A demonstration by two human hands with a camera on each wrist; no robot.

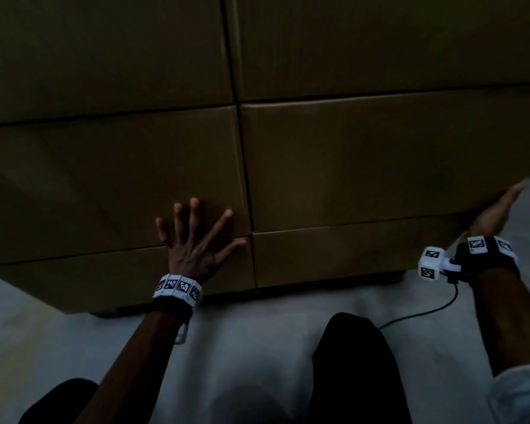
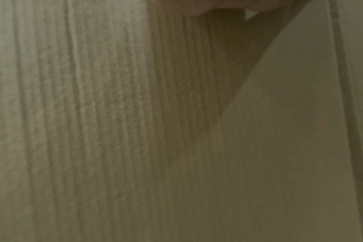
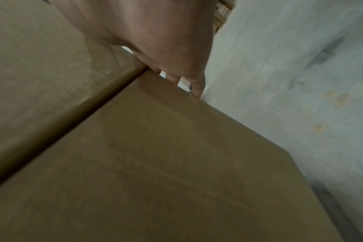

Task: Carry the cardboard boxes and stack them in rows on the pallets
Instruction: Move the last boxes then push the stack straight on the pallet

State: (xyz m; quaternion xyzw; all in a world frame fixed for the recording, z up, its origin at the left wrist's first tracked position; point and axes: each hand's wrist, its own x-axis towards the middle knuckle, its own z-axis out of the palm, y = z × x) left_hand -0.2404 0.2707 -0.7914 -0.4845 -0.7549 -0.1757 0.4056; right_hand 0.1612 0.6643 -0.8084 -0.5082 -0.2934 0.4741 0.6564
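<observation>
Brown cardboard boxes stand stacked in two columns before me. My left hand lies flat with fingers spread on the front of the left column's middle box; the left wrist view shows only that cardboard up close. My right hand reaches with straight fingers along the lower right corner of the right column's middle box, at the seam above the bottom box. In the right wrist view the right hand has its fingertips at that corner, some hidden behind the cardboard.
Grey concrete floor runs in front of the stack and to its right. Wooden slats show beyond my right hand. My dark-trousered leg is close to the stack, and a thin cable hangs from the right wrist.
</observation>
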